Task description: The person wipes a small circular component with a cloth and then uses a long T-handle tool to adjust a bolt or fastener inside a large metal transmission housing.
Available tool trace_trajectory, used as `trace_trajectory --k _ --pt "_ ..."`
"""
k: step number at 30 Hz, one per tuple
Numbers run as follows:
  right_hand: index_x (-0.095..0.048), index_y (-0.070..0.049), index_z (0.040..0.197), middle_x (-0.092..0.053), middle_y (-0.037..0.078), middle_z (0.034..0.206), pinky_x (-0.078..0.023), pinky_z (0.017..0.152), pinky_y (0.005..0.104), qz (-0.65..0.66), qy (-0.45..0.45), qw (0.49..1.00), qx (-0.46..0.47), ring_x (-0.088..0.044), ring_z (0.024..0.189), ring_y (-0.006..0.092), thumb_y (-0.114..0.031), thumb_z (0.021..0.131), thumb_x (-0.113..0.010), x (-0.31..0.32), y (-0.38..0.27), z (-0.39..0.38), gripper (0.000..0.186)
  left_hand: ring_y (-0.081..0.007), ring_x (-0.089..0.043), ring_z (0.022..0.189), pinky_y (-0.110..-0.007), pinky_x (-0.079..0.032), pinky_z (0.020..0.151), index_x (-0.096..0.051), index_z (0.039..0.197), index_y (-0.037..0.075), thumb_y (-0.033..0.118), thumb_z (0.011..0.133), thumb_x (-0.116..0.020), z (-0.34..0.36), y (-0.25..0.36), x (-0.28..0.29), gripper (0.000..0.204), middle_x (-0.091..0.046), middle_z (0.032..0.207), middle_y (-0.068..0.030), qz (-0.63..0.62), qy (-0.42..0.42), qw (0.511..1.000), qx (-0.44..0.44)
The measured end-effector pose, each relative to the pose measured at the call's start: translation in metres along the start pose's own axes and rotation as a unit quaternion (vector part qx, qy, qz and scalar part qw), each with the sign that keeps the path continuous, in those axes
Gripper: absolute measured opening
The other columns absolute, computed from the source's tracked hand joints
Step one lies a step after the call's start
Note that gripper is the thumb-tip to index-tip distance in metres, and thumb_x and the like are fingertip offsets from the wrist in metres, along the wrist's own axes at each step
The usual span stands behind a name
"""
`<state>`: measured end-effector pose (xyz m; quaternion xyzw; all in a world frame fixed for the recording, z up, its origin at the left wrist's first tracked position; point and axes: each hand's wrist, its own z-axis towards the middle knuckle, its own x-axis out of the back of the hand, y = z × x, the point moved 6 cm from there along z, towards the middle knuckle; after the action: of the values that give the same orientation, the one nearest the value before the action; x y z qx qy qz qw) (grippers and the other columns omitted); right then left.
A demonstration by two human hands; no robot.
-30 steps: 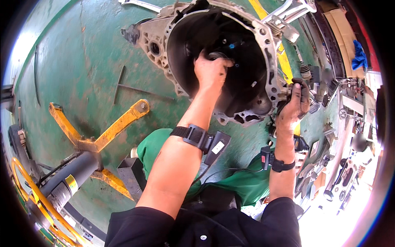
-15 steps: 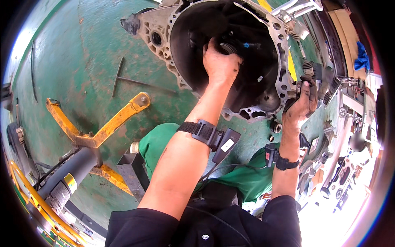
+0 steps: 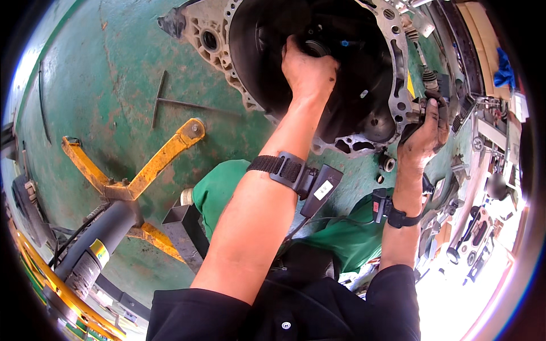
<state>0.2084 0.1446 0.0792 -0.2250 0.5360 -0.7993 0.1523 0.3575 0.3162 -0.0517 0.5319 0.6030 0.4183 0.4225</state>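
A large metal gearbox bell housing (image 3: pixel 399 82) stands before me, its dark hollow facing me. Inside it, my left hand (image 3: pixel 309 71) is closed about a round, dark release bearing (image 3: pixel 314 48) at the centre, thumb on the right side and fingers on the left. The deeper fingertips are hidden. Against the housing's outer right side, my right hand (image 3: pixel 424 136) has its blackened fingers curled round a dark part that I cannot make out.
A yellow-legged stand with a grey post (image 3: pixel 116 227) lies at left. A T-shaped metal bar (image 3: pixel 187 105) rests on the green floor. Near my right forearm sits a small ring-shaped part (image 3: pixel 388 164). A boot-covered shaft (image 3: pixel 427 74) and several metal parts lie at right.
The housing and both hands sit slightly higher in view, and my right hand lies a little farther right. Both hands keep their hold.
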Motion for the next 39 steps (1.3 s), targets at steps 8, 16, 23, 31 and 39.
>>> trace_trajectory --k 8,16,23,31,39 --pt "-0.064 0.001 0.102 -0.061 0.006 0.095 -0.044 0.082 0.0282 0.03 -0.002 1.0 0.0 -0.055 0.087 0.015 -0.011 0.096 -0.051 0.001 0.002 0.001 0.019 -0.0429 -0.055 0.108 -0.041 -0.046 0.096 -0.057 0.11 -0.004 -0.004 0.056 -0.069 -0.002 0.006 0.0 0.055 -0.056 0.112 -0.0232 0.033 0.036 0.998 -0.048" --pt "-0.064 0.002 0.104 -0.062 0.008 0.1 -0.045 0.084 0.0291 -0.071 -0.015 0.996 0.051 -0.056 0.09 0.0163 -0.013 0.097 -0.051 0.006 0.002 0.004 0.021 -0.0438 -0.056 0.105 -0.043 -0.048 0.091 -0.059 0.104 -0.004 -0.002 0.056 -0.07 0.0 0.006 0.0 0.049 -0.058 0.11 -0.0238 0.071 0.041 0.992 -0.095" --pt "-0.064 0.0 0.109 -0.063 0.009 0.107 -0.049 0.085 0.0333 -0.072 -0.008 0.997 0.036 -0.059 0.096 0.0201 -0.016 0.096 -0.051 0.008 0.006 0.004 0.025 -0.0425 -0.058 0.103 -0.043 -0.05 0.09 -0.061 0.106 -0.002 0.001 0.055 -0.074 -0.006 0.015 0.005 0.053 -0.059 0.11 -0.0231 0.1 0.038 0.988 -0.112" --pt "-0.065 0.002 0.101 -0.062 0.007 0.097 -0.045 0.081 0.029 -0.03 -0.001 0.998 0.048 -0.056 0.088 0.0159 -0.012 0.095 -0.053 0.005 0.003 0.005 0.019 -0.0372 -0.06 0.107 -0.039 -0.049 0.096 -0.062 0.114 0.0 0.004 0.056 -0.08 -0.002 0.012 0.003 0.061 -0.061 0.114 -0.0201 0.08 0.004 0.991 -0.107" --pt "-0.066 0.002 0.099 -0.062 0.006 0.093 -0.044 0.08 0.0272 -0.022 0.002 0.998 0.051 -0.054 0.085 0.0147 -0.012 0.095 -0.054 0.005 0.004 0.004 0.019 -0.0396 -0.059 0.105 -0.04 -0.05 0.094 -0.061 0.111 -0.001 0.004 0.06 -0.076 0.0 0.009 0.001 0.053 -0.06 0.112 -0.0211 0.075 0.004 0.986 -0.147"
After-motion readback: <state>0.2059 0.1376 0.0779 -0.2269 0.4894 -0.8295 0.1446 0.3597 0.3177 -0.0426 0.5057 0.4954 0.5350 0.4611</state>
